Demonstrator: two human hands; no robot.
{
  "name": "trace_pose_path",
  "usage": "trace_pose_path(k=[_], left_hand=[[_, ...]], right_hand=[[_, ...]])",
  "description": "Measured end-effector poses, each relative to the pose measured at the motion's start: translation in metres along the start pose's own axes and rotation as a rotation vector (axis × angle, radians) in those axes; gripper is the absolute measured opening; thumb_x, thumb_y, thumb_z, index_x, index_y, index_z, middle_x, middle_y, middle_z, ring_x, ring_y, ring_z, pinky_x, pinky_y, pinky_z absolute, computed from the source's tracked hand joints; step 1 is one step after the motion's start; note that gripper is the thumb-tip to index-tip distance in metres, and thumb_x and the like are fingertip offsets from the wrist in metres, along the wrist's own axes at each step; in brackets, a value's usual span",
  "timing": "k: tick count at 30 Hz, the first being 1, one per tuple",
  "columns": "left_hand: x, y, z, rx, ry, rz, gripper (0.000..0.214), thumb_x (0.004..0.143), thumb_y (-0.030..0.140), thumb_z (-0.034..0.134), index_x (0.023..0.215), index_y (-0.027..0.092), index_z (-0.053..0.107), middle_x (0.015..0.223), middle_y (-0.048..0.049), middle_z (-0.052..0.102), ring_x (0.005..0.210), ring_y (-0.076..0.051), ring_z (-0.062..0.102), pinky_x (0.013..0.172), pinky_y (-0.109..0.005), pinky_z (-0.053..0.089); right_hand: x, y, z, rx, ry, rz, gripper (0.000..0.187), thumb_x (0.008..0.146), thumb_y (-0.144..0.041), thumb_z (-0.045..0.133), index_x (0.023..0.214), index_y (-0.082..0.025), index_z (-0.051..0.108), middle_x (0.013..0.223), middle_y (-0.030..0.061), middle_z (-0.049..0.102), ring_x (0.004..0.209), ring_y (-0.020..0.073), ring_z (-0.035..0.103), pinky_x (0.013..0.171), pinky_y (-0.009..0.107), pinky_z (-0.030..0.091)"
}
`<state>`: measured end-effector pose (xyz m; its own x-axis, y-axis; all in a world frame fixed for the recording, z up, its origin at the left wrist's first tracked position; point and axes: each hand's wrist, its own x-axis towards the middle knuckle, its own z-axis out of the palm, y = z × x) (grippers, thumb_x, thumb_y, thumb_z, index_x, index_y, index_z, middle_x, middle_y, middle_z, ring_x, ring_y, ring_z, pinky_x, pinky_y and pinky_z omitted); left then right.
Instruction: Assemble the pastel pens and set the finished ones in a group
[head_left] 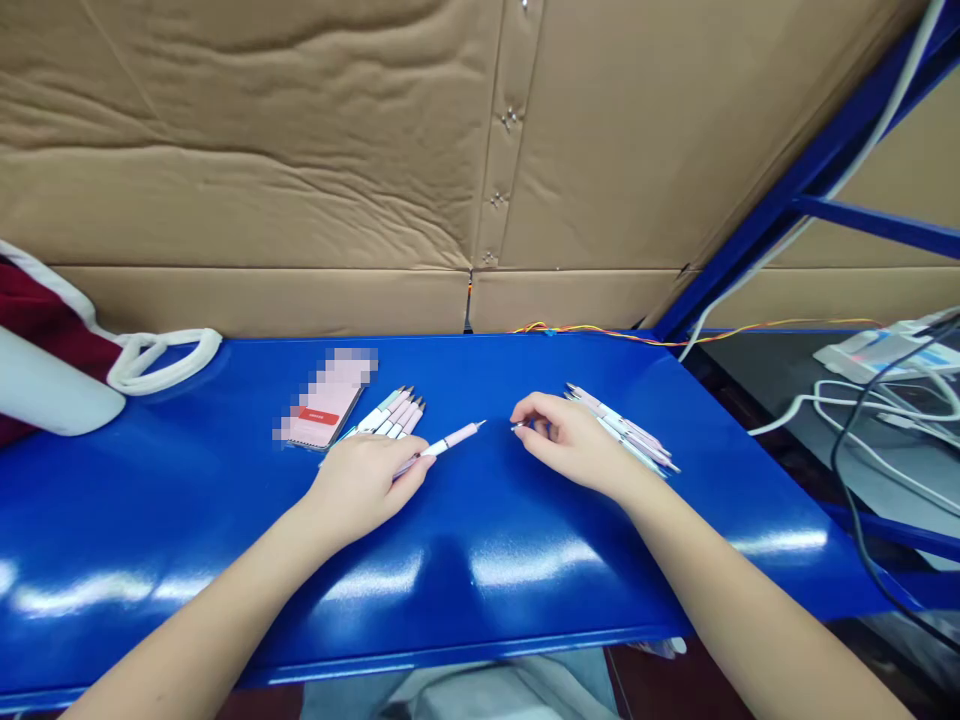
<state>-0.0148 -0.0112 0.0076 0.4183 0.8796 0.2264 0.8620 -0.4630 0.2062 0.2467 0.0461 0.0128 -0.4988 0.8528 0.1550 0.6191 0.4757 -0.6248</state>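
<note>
My left hand (360, 480) is closed around a white and pale pink pen (457, 437). Its thin point faces right, toward my other hand. Beside and partly under my left fingers lies a group of similar pens (397, 412), white, pink and pale blue, their dark tips facing away from me. My right hand (562, 435) is raised a little, thumb and forefinger pinched on a small silvery piece (517, 427), too small to make out fully. A second bunch of pens (637, 435) lies just behind and right of that hand, partly covered by it.
A pink phone-sized item (326, 410), partly blurred, lies left on the blue table (465, 540). At the far left are a white cylinder (52, 385) and a white strap loop (169, 360). Cardboard (300, 200) walls the back. Cables (847, 420) hang at right.
</note>
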Motion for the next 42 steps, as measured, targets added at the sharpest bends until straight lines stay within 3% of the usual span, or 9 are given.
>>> trace_pose_path(k=[5, 10, 15, 19, 21, 24, 34, 38, 42], left_hand=[[0.001, 0.006, 0.004, 0.184, 0.011, 0.005, 0.029, 0.088, 0.035, 0.047, 0.072, 0.02, 0.066, 0.068, -0.0053, 0.066, 0.068, -0.021, 0.06, 0.063, -0.032, 0.042], [0.002, 0.006, 0.007, 0.244, -0.008, 0.005, 0.027, 0.085, 0.034, 0.051, 0.066, 0.018, 0.062, 0.072, -0.0084, 0.064, 0.072, -0.025, 0.058, 0.062, -0.036, 0.041], [0.002, 0.003, 0.008, 0.221, -0.031, -0.023, 0.03, 0.085, 0.044, 0.053, 0.073, 0.018, 0.063, 0.078, -0.0085, 0.066, 0.077, -0.027, 0.059, 0.067, -0.039, 0.042], [0.003, 0.009, 0.01, 0.2, 0.077, 0.024, 0.036, 0.085, 0.052, 0.053, 0.095, 0.019, 0.064, 0.093, -0.0093, 0.066, 0.086, -0.028, 0.058, 0.073, -0.04, 0.041], [0.003, 0.014, 0.012, 0.171, 0.114, 0.091, 0.035, 0.088, 0.048, 0.05, 0.103, 0.019, 0.062, 0.095, -0.0085, 0.065, 0.085, -0.026, 0.057, 0.073, -0.038, 0.039], [0.002, 0.019, 0.015, 0.114, 0.13, 0.174, 0.026, 0.093, 0.036, 0.044, 0.1, 0.019, 0.063, 0.086, -0.0055, 0.064, 0.079, -0.022, 0.056, 0.071, -0.036, 0.037], [0.0, 0.015, 0.017, -0.018, 0.164, 0.218, 0.021, 0.092, 0.025, 0.045, 0.084, 0.019, 0.063, 0.079, -0.0028, 0.064, 0.076, -0.019, 0.054, 0.071, -0.033, 0.035], [0.0, 0.017, 0.016, -0.049, 0.168, 0.203, 0.019, 0.09, 0.024, 0.047, 0.08, 0.018, 0.062, 0.076, -0.0021, 0.063, 0.075, -0.018, 0.054, 0.072, -0.033, 0.036], [0.0, 0.014, 0.015, -0.08, 0.144, 0.172, 0.018, 0.09, 0.024, 0.047, 0.084, 0.019, 0.063, 0.079, -0.0015, 0.065, 0.077, -0.018, 0.055, 0.074, -0.033, 0.036]], right_hand=[[0.002, 0.002, 0.003, -0.062, -0.002, -0.035, 0.01, 0.08, -0.018, 0.05, 0.085, -0.019, 0.059, 0.067, -0.0013, 0.056, 0.057, 0.0119, 0.049, 0.056, 0.024, 0.036], [0.002, 0.0, 0.007, -0.086, -0.037, -0.059, 0.011, 0.081, -0.017, 0.05, 0.087, -0.018, 0.059, 0.066, -0.001, 0.056, 0.06, 0.013, 0.05, 0.059, 0.025, 0.037], [0.003, 0.0, 0.013, -0.016, -0.041, -0.048, 0.01, 0.083, -0.019, 0.051, 0.087, -0.018, 0.06, 0.071, 0.0002, 0.058, 0.061, 0.0125, 0.051, 0.06, 0.025, 0.039], [0.001, -0.01, 0.029, 0.178, -0.045, -0.024, 0.011, 0.085, -0.024, 0.052, 0.09, -0.018, 0.06, 0.078, 0.0013, 0.063, 0.065, 0.0123, 0.055, 0.062, 0.025, 0.043], [-0.001, -0.017, 0.039, 0.293, -0.076, -0.037, 0.01, 0.085, -0.022, 0.053, 0.09, -0.018, 0.06, 0.084, 0.0018, 0.065, 0.072, 0.0125, 0.058, 0.067, 0.025, 0.046], [-0.004, -0.024, 0.049, 0.4, -0.123, -0.046, 0.011, 0.085, -0.019, 0.052, 0.091, -0.018, 0.061, 0.086, 0.0017, 0.067, 0.076, 0.0124, 0.061, 0.071, 0.025, 0.048], [-0.006, -0.022, 0.056, 0.525, -0.192, 0.022, 0.012, 0.084, -0.018, 0.052, 0.092, -0.019, 0.061, 0.079, 0.0005, 0.069, 0.071, 0.012, 0.064, 0.065, 0.023, 0.05], [-0.005, -0.022, 0.047, 0.361, -0.172, -0.037, 0.008, 0.085, -0.022, 0.053, 0.089, -0.019, 0.06, 0.075, -0.0002, 0.065, 0.067, 0.0119, 0.061, 0.062, 0.023, 0.047], [-0.001, -0.008, 0.03, -0.092, -0.089, -0.139, 0.01, 0.083, -0.017, 0.054, 0.088, -0.018, 0.062, 0.084, 0.0037, 0.062, 0.08, 0.0164, 0.058, 0.074, 0.029, 0.045]])
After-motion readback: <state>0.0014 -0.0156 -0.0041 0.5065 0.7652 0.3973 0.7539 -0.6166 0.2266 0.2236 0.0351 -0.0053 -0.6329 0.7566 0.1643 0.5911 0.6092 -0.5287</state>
